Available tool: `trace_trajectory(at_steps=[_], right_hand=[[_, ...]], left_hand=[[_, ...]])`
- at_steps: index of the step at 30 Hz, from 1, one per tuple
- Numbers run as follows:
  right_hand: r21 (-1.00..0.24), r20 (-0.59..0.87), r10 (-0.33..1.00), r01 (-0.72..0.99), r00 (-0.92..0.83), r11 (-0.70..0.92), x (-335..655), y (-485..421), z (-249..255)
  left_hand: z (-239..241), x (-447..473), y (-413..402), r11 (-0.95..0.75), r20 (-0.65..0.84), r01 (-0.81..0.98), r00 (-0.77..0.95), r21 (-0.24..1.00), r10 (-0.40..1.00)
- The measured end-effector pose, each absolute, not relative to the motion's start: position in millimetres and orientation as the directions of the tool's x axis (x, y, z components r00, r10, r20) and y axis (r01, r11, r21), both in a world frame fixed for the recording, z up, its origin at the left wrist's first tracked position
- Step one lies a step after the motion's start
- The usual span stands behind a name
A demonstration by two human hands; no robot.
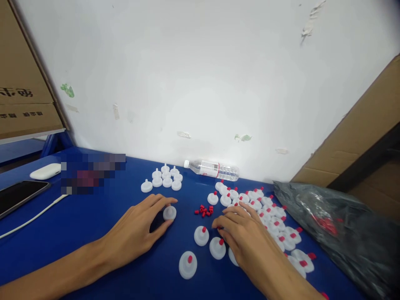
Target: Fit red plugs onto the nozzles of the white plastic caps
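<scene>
My left hand [140, 231] rests on the blue table [78, 225] with its fingers closed around a white plastic cap [169, 213] that has no red plug. My right hand [242, 237] lies flat over the table, fingertips pinching a small red plug near a capped white piece [217, 248]. Between the hands sits a little heap of loose red plugs [204, 210]. White caps with red plugs [275, 227] spread to the right of my right hand. A group of plain white caps [165, 178] stands further back.
A clear water bottle [212, 169] lies by the white wall. A black plastic bag [337, 231] with red pieces sits at right, cardboard boxes [359, 137] behind it. A phone [18, 196], white case [46, 171] and cable lie at left.
</scene>
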State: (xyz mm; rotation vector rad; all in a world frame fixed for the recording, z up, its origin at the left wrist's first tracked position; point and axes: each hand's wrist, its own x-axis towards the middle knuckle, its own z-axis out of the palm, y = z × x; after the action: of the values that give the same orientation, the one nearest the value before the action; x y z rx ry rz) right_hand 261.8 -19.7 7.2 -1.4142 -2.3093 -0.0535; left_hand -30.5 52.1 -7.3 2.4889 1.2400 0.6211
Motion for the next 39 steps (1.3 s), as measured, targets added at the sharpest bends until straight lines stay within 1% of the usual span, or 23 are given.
trace_trajectory(at_steps=[3, 6, 9, 12, 15, 19, 21, 25, 29, 33, 36, 39], right_hand=[[-0.19, 0.397, 0.829, 0.849, -0.393, 0.493, 261, -19, 4], [-0.152, 0.401, 0.816, 0.847, -0.418, 0.509, 261, -20, 3], [-0.105, 0.334, 0.831, 0.858, -0.445, 0.502, 258, -23, 4], [-0.084, 0.294, 0.84, 0.863, -0.456, 0.498, 255, -26, 9], [-0.059, 0.34, 0.805, 0.844, -0.486, 0.534, 253, -27, 17], [-0.014, 0.472, 0.741, 0.836, -0.477, 0.548, 252, -30, 22], [-0.037, 0.523, 0.716, 0.827, -0.462, 0.561, 251, -32, 21], [-0.105, 0.592, 0.656, 0.762, -0.468, 0.638, 248, -37, 20], [-0.179, 0.684, 0.607, 0.714, -0.404, 0.677, 243, -38, 22], [-0.319, 0.702, 0.633, 0.649, -0.327, 0.69, 234, -39, 23], [-0.439, 0.688, 0.667, 0.566, -0.288, 0.697, 226, -39, 22], [-0.499, 0.684, 0.67, 0.486, -0.288, 0.718, 222, -39, 22]], left_hand=[[-6, -29, 48, -0.599, 0.256, 0.659, 0.547, 0.455, 0.797], [-3, -27, 42, -0.629, 0.293, 0.61, 0.564, 0.482, 0.772], [-1, -24, 36, -0.667, 0.35, 0.539, 0.579, 0.514, 0.737], [0, -23, 32, -0.68, 0.357, 0.523, 0.59, 0.515, 0.724], [0, -24, 31, -0.687, 0.346, 0.53, 0.605, 0.498, 0.717], [-2, -29, 31, -0.72, 0.352, 0.513, 0.639, 0.467, 0.684], [-3, -30, 30, -0.745, 0.366, 0.504, 0.657, 0.437, 0.659], [-7, -32, 27, -0.784, 0.394, 0.485, 0.682, 0.387, 0.616], [-6, -33, 24, -0.797, 0.452, 0.506, 0.657, 0.33, 0.604], [-4, -31, 22, -0.849, 0.549, 0.445, 0.65, 0.285, 0.526], [-3, -30, 21, -0.862, 0.569, 0.429, 0.651, 0.27, 0.502], [-4, -29, 20, -0.855, 0.568, 0.438, 0.642, 0.279, 0.514]])
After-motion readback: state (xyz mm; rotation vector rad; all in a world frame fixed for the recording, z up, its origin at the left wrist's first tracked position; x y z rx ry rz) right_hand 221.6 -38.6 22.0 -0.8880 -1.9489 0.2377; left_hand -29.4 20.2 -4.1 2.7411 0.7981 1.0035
